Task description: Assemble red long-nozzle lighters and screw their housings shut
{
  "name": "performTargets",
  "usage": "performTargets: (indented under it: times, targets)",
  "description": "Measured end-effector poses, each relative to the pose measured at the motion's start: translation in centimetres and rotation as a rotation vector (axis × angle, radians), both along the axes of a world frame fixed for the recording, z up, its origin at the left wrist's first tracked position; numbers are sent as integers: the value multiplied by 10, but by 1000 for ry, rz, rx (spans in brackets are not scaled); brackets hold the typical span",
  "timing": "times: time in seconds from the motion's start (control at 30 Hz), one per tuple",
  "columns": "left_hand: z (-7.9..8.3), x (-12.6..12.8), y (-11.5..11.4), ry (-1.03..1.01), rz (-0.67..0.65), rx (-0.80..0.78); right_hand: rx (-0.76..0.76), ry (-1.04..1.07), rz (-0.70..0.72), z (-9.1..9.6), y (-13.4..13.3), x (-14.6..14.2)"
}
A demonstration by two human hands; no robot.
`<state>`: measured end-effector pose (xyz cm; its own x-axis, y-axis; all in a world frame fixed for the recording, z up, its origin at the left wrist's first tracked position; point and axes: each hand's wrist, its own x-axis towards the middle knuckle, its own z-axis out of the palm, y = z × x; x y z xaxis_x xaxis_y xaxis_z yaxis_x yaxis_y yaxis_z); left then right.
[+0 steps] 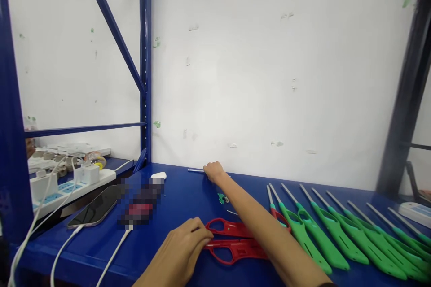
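My left hand (pixel 182 244) is closed, its fingertips pinching the narrow ends of two red lighter casing halves, the upper half (pixel 232 228) and the lower half (pixel 240 251), which lie side by side on the blue table. At the back by the wall, my right hand (pixel 214 171) is closed over one end of a thin metal tube (pixel 195 170). My right forearm hides part of the red halves. Small green parts (pixel 222 198) and a thin rod (pixel 231 212) lie between my hands.
Several green long-necked lighters (pixel 350 237) lie in a row on the right, with a red one (pixel 278 215) at their left end. On the left are a phone (pixel 96 208), a blurred device (pixel 141 204), white cables and a power strip (pixel 67 188). A blue rack post (pixel 145 67) rises behind.
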<state>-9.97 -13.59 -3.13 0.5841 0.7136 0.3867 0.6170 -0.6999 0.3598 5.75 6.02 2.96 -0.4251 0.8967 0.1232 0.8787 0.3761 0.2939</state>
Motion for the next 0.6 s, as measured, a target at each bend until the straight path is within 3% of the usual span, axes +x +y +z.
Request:
performTargets:
  times: [0.13,0.27,0.43,0.6]
  targets:
    - [0,0,0,-22,9,46,38,21,72,6,-5,19]
    - [-6,-5,3,-53,3,235,133,111,184,35,-31,55]
    - [3,-7,-7,-320,2,612,237,246,360,59,-114,87]
    - [22,3,-36,-389,98,811,239,255,507,46,-204,86]
